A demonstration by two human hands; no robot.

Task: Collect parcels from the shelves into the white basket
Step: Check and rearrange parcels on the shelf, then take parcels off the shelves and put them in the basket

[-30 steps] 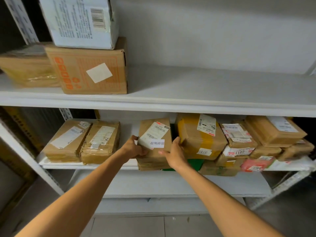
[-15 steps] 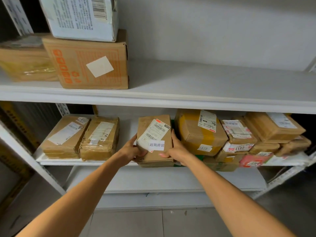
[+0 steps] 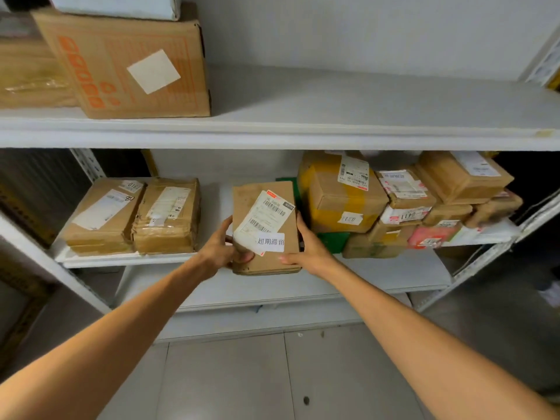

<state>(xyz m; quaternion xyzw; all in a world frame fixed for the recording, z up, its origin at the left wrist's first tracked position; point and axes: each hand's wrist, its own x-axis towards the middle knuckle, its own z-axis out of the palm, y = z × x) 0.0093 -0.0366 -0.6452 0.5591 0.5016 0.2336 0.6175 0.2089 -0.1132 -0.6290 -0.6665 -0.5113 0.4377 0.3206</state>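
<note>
A flat brown cardboard parcel (image 3: 248, 201) with a white shipping label and a small sticker sits at the front edge of the middle shelf (image 3: 121, 259). My left hand (image 3: 222, 248) grips its left side, thumb on top. My right hand (image 3: 309, 247) grips its right side, thumb along the lower front corner. The parcel's near end overhangs the shelf edge. The white basket is not in view.
Two taped brown parcels (image 3: 133, 216) lie to the left on the same shelf. A pile of several boxes (image 3: 394, 204) crowds the right, with a green one underneath. The upper shelf (image 3: 333, 131) carries a large printed carton (image 3: 127, 65). Grey tiled floor lies below.
Both hands have pulled the parcel forward off the stack toward the shelf's front edge. The camera has moved closer and tilted down.
</note>
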